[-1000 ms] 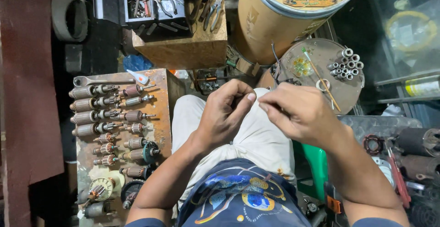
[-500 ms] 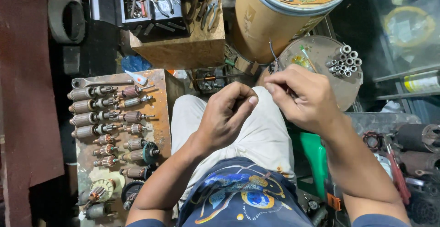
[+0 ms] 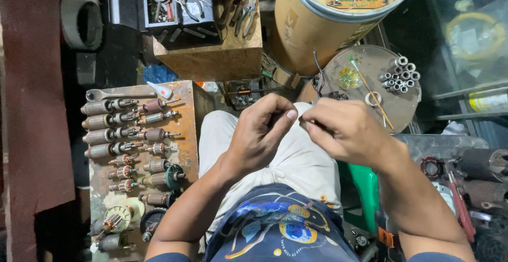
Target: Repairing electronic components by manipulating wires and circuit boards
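Two hands are held together over the lap, and something small and thin is worked between them. The left hand (image 3: 262, 135) is curled, with thumb and forefinger pressed together at its 2 o'clock edge; the right hand (image 3: 346, 131) meets it from 3 o'clock, its fingertips likewise pinched. What is pinched cannot be made out, as the small piece (image 3: 297, 118) is almost wholly hidden between the fingertips. The step is judged best done with both pinches kept close to the working point and the wrists steadied above the thighs, so that nothing slips. At 9 o'clock, a rusty tray (image 3: 185, 135) is laid with rows of motor armatures (image 3: 124, 135). At 1 o'clock, a round metal lid (image 3: 370, 119) is seen, bearing small bearings (image 3: 400, 74). Farther, at 11 o'clock, a toolbox (image 3: 180, 8) of pliers is set on a wooden block (image 3: 211, 58), beside a cardboard drum (image 3: 312, 32).
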